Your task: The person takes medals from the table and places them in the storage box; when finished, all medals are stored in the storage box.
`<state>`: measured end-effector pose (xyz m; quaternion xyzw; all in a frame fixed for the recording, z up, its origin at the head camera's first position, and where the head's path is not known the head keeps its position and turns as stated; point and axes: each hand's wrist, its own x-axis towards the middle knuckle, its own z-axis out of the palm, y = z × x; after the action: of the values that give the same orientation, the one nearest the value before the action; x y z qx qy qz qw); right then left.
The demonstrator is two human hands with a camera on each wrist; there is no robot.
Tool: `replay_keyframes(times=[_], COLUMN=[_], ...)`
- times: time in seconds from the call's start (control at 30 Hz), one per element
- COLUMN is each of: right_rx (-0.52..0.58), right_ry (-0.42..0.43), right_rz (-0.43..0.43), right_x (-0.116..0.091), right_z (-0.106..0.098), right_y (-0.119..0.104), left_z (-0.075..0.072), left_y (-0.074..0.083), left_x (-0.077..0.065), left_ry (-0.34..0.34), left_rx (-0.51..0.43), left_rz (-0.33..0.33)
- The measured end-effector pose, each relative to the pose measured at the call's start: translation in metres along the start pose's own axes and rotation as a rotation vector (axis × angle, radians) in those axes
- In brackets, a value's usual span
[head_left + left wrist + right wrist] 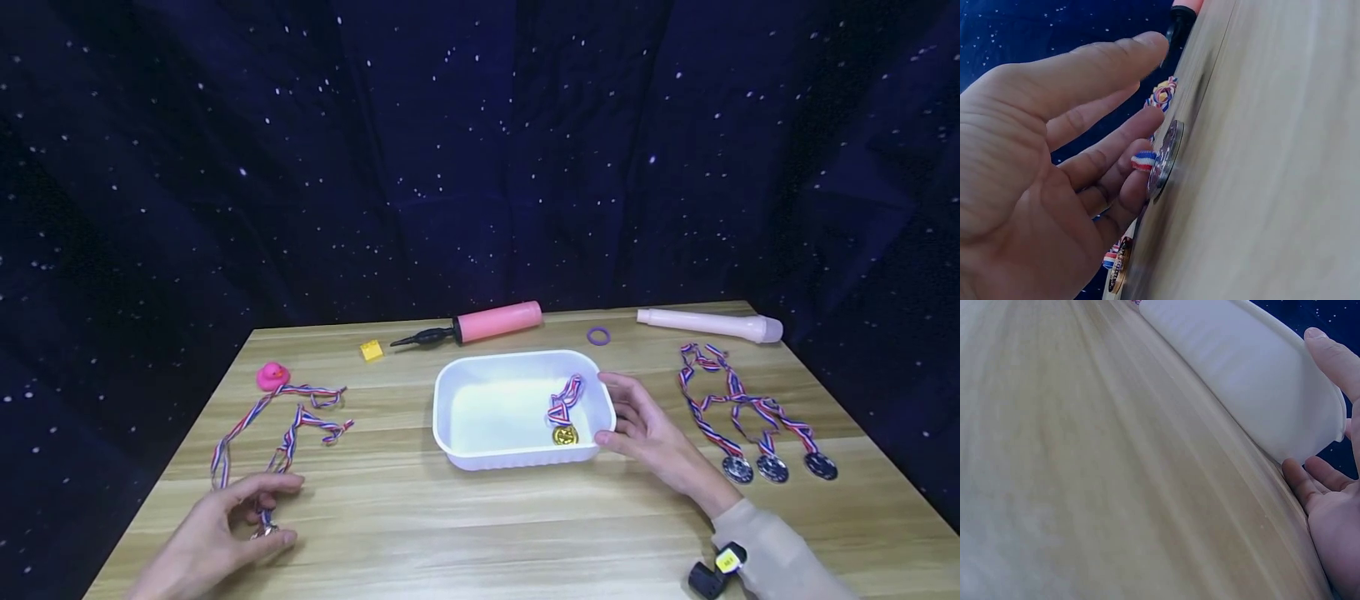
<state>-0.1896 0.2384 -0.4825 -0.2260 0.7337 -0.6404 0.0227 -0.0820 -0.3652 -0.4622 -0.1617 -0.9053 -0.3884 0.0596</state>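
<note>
- Two hands are shown at the wood-grain table (465, 533).
- Left hand (217, 529): grip is unclosed, thumb held well apart from the loosely bent fingers.
- Silver-coloured medal (1163, 162) is tilted up off flat right at the left fingertips; its striped ribbon (1143, 160) is seen against the fingers. Whether any weight is taken by them can't be told.
- A second, copper-toned medal (1119, 265) is seen near the little-finger side; in the head view it is hidden.
- Two striped ribbons (288, 442) are laid out beyond the left hand, one of them by a pink rubber duck (273, 382).
- Right hand (645, 429): white tray (517, 457) is gripped at its right end, thumb at the near corner, fingers bent along the end wall.
- Gold medal (565, 436) is placed inside the tray, near right part, its ribbon bunched just behind.
- Three medals (772, 468) are lined up right of the tray, ribbons tangled behind them.
- Back of table, left to right: yellow block (371, 350), pink hand pump (498, 322), purple ring (598, 328), pale pink tube (697, 322).
- Black device (708, 579) is seen beside the right sleeve (780, 554).
- Background is filled by a dark speckled curtain (480, 167).
</note>
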Motion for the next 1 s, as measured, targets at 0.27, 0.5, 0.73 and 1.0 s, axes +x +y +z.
replay_keyframes(times=[0.27, 0.5, 0.73, 1.0], right_rx=[0.002, 0.007, 0.008, 0.009], right_ry=[-0.006, -0.006, -0.006, -0.006], right_rz=[0.005, 0.008, 0.005, 0.002], right_x=[0.001, 0.001, 0.001, 0.0], right_z=[0.0, 0.0, 0.0, 0.0], right_y=[0.0, 0.001, 0.001, 0.0], left_z=[0.002, 0.004, 0.006, 0.005], left_y=[-0.006, -0.006, -0.006, 0.003], left_x=[-0.001, 0.001, 0.003, 0.007], left_ry=[-0.054, -0.065, -0.053, -0.055], left_rx=[-0.132, -0.144, -0.033, 0.026], left_rz=[-0.062, -0.137, -0.102, -0.103])
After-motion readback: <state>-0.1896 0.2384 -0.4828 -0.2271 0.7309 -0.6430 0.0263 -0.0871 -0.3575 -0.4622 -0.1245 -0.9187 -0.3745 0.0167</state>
